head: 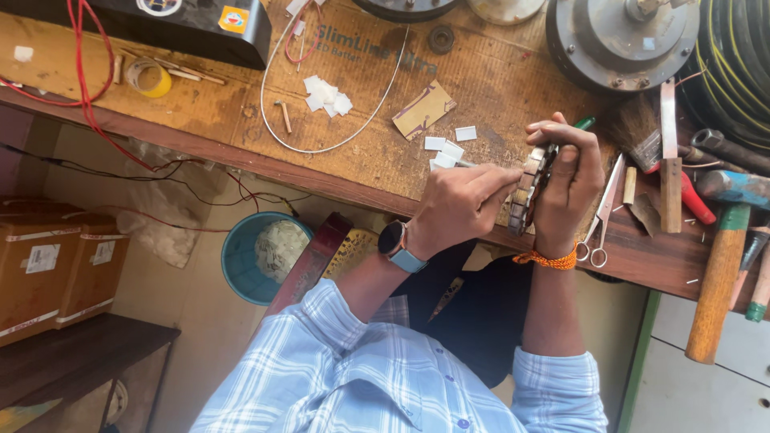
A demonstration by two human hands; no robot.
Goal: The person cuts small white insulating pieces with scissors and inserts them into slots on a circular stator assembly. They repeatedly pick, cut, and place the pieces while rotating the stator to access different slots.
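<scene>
At the table's [241,112] near edge, small white paper slips [443,150] lie just left of the hands. The left hand [461,204], fingers pinched shut on a thin metal tool [467,163], presses toward a round slotted metal core [529,188]. The right hand [571,180] grips that core upright, fingers wrapped over its top. Scissors [601,212], a brush [638,132] and a hammer [722,265] lie farther right.

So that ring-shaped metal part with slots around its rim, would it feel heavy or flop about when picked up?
The slotted metal ring looks like stacked steel, so probably heavy for its size and stiff. The right hand grips it on edge; set down that way, it might roll. The left hand works at its slots.
</scene>
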